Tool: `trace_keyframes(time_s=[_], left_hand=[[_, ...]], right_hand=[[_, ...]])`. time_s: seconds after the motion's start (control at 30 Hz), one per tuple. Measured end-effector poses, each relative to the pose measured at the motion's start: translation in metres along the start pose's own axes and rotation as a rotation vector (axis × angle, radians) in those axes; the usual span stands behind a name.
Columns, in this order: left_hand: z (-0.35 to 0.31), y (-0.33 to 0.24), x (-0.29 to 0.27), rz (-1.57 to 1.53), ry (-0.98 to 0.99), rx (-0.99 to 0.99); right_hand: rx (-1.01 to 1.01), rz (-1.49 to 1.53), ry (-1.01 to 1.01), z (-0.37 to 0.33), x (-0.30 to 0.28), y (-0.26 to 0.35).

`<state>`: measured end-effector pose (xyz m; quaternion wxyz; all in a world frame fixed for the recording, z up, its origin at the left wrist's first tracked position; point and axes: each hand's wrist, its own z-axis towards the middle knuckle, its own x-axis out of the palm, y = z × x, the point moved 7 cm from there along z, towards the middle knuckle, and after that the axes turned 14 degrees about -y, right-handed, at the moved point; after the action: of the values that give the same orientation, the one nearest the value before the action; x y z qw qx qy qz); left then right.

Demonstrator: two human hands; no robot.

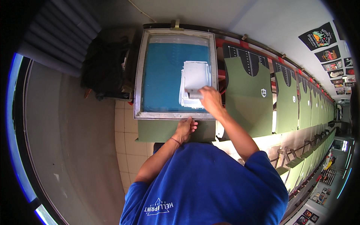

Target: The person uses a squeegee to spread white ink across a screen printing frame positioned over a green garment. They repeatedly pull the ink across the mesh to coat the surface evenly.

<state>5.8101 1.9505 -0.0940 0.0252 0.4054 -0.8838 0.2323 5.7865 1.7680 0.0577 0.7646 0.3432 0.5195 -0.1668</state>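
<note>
The right hand [210,100] is clamped on a grey squeegee [195,77] lying on the blue screen [165,75]. The left hand [185,129], fingers spread, presses the frame's near edge [165,115].

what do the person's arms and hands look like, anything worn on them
Both forearms are bare, with short blue sleeves ending above the elbow. The left hand has a thin red band around the wrist. The right hand shows no gloves, watch or band, and neither hand is gloved. No rings can be made out.
</note>
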Motion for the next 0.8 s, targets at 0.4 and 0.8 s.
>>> trace_keyframes(time_s=[0.4, 0.8], left_hand=[[-0.144, -0.130, 0.021, 1.140, -0.303, 1.591], [-0.026, -0.263, 0.101, 1.015, -0.126, 1.743]], right_hand=[[0.054, 0.007, -0.153, -0.073, -0.009, 0.033], [0.020, -0.059, -0.116, 0.095, 0.019, -0.055]])
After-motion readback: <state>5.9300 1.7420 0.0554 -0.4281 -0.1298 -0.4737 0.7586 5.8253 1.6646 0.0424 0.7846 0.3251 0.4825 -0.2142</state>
